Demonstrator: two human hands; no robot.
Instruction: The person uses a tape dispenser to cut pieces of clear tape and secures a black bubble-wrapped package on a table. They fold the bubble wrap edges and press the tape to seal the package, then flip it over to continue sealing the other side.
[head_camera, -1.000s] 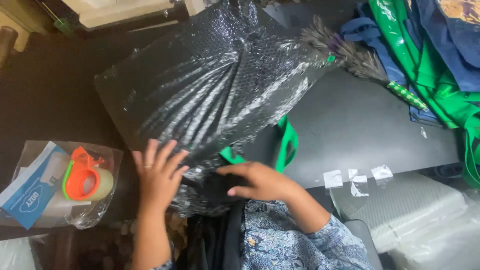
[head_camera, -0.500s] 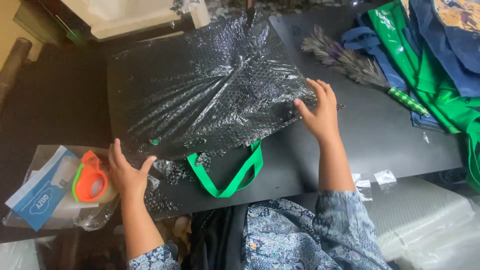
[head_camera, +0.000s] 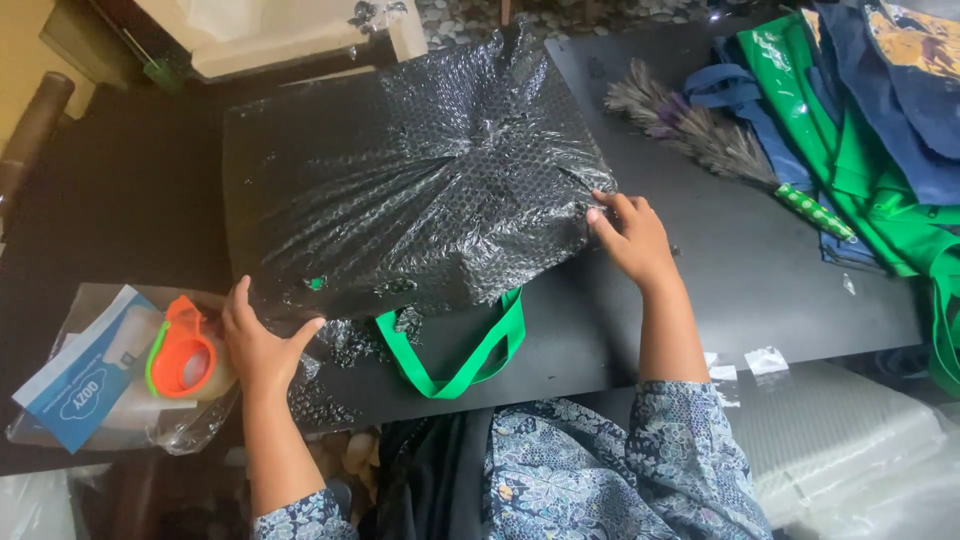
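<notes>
— Where's the bubble-wrapped bundle (head_camera: 410, 180)?
— Flat on the dark worktop (head_camera: 700, 260), a green bag handle (head_camera: 455, 355) poking out from its near edge.

— And the hands?
— The left hand (head_camera: 255, 340) rests at the near left corner, fingers spread on the wrap. The right hand (head_camera: 630, 235) is at the right edge, fingers curled, pinching the wrap.

— What's around it?
— An orange tape dispenser (head_camera: 185, 355) in a clear plastic bag on the left; a feather duster (head_camera: 700, 135) and green and blue cloth bags (head_camera: 870, 110) on the right.
</notes>
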